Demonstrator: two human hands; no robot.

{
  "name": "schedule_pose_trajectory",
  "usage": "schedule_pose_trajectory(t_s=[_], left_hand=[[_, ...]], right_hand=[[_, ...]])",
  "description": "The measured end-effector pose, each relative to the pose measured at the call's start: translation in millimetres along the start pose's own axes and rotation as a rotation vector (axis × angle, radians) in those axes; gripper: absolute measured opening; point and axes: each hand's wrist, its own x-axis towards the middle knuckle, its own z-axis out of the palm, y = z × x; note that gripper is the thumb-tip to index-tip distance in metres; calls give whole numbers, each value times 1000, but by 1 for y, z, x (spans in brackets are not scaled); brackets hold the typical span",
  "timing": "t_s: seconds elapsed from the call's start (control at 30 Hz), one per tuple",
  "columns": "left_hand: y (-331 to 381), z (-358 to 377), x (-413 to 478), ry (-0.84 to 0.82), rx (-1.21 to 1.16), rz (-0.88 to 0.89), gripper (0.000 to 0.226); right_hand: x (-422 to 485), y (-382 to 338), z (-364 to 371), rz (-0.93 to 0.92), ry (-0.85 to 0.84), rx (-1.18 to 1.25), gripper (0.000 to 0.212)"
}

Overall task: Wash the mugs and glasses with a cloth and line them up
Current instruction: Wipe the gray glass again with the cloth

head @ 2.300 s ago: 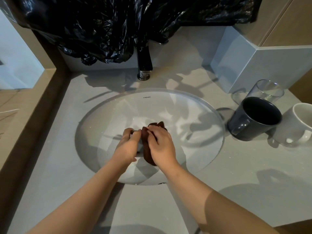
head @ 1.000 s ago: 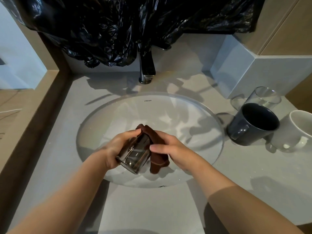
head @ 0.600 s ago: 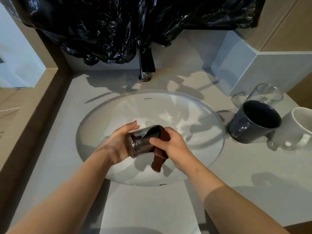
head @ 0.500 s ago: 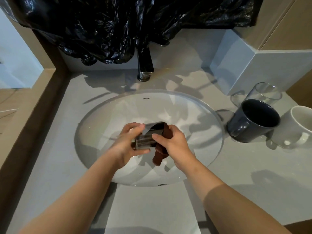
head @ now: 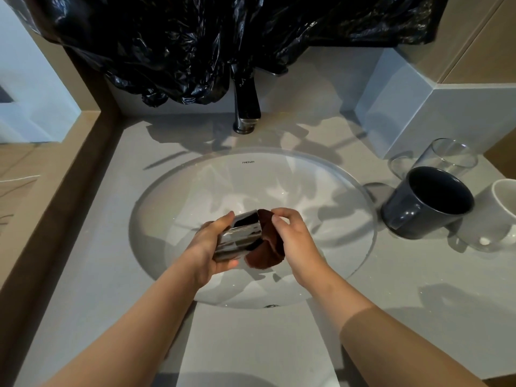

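Glass (head: 240,237) rotated sideways; left hand (head: 208,248) curled round it, right hand (head: 296,241) pinches cloth (head: 268,247), apparently at rim.

The white oval basin (head: 251,185) I stand over is sunk into a pale grey countertop (head: 251,347), with small dark brand lettering (head: 248,162) under its rim at 12 o'clock. A black faucet (head: 247,107) rises from the counter just beyond that. Crumpled black plastic sheeting (head: 195,37) hangs over the wall behind and covers the faucet's top. At 2 o'clock from the basin a light grey block (head: 432,115) stands on the counter, with tan wood-look panels (head: 480,37) above it. A brown ledge (head: 42,208) borders the counter at 9 o'clock. A small metal fitting (head: 270,305) shows on my side of the rim at 6 o'clock.
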Motion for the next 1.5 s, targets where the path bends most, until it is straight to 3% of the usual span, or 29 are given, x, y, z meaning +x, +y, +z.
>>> schedule_pose_trajectory(t_s=[0.1,0.2,0.27,0.5,0.57,0.73,0.9,0.97,1.07,1.17,1.23,1.33,1.4,1.5], left_hand=[[1,0,0,18,-48,-29,28],[4,-3,0,42,-99,-110,27],[4,-5,-1,44,-119,-158,28],[5,3,-13,-11,35,-109,31],[4,3,-13,-20,87,-35,32],[2,8,-11,48,180,233,20],[-9,8,-17,47,443,727,13],[-12,7,-15,18,525,815,9],[-3,3,-11,-92,451,521,9],[15,1,-14,-168,407,48,49],[21,7,-15,-140,272,-63,57],[13,17,-13,13,282,142,40],[-1,19,-14,87,375,451,28],[-8,7,-11,62,646,882,40]], right_hand=[[-4,3,-1,-25,-172,-118,5],[-8,8,-4,-69,-383,-257,53],[-8,9,-5,-76,-409,-405,74],[-12,10,2,-373,-423,-846,59],[-11,10,1,-390,-435,-860,54],[-10,10,4,-208,-476,-648,30],[-11,0,-5,216,-556,87,38],[-9,0,-9,287,-565,218,42],[-6,9,-5,182,-436,100,45],[-8,14,1,-84,-282,-218,34],[-9,14,5,-153,-286,-327,29],[-7,9,7,-106,-294,-274,31],[-7,-3,1,83,-338,-41,26],[-6,-23,-11,306,-451,264,25]])
